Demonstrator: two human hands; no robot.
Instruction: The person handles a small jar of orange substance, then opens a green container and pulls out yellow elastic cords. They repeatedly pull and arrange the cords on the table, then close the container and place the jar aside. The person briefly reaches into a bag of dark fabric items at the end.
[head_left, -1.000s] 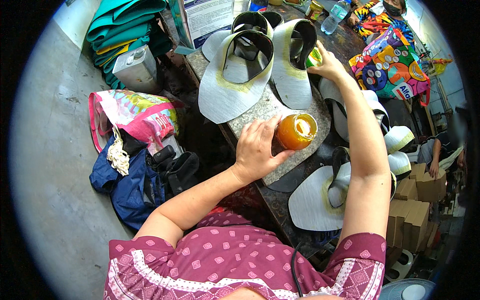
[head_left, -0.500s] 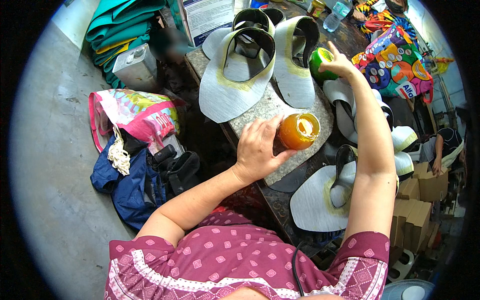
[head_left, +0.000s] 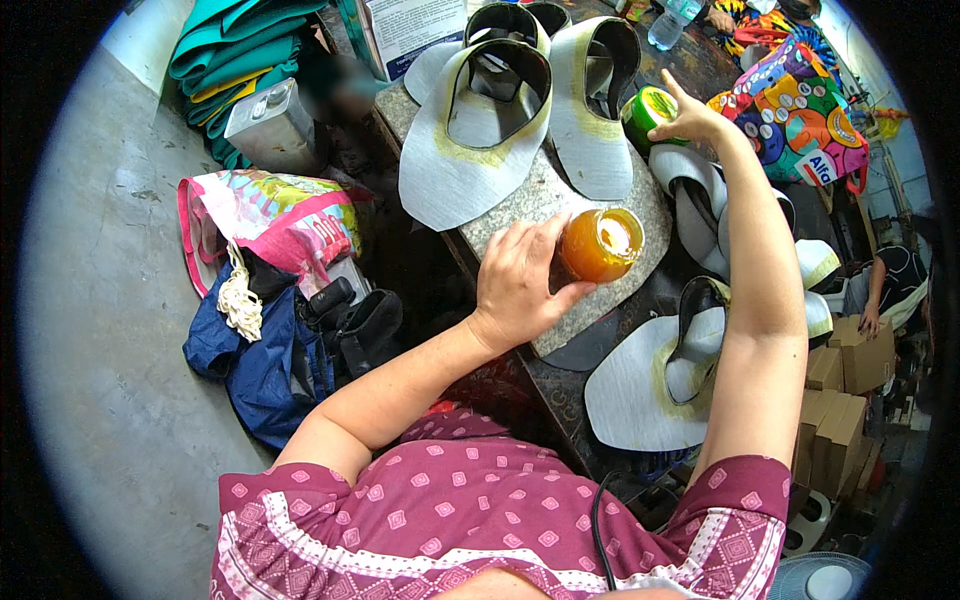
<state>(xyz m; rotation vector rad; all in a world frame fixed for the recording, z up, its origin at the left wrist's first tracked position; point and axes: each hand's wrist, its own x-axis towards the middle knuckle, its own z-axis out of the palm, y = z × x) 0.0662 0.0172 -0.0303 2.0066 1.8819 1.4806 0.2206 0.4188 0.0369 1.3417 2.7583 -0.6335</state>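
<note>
Head view: left hand [head_left: 515, 285] grips open jar [head_left: 600, 244]; right hand [head_left: 690, 118] clasps green lid [head_left: 648, 107]; best keep jar upright.

Two hands in frame: left hand [head_left: 515, 285] at centre, right hand [head_left: 690, 118] upper right. One orange jar [head_left: 600, 245] at centre, one green can [head_left: 648, 108] upper right, one clear bottle [head_left: 667, 22] at the top edge. Grey shoe uppers: three at top centre, e.g. [head_left: 470, 150], one at lower right [head_left: 650, 385], more at right too overlapped to count; one pink bag [head_left: 285, 220] at left.
</note>
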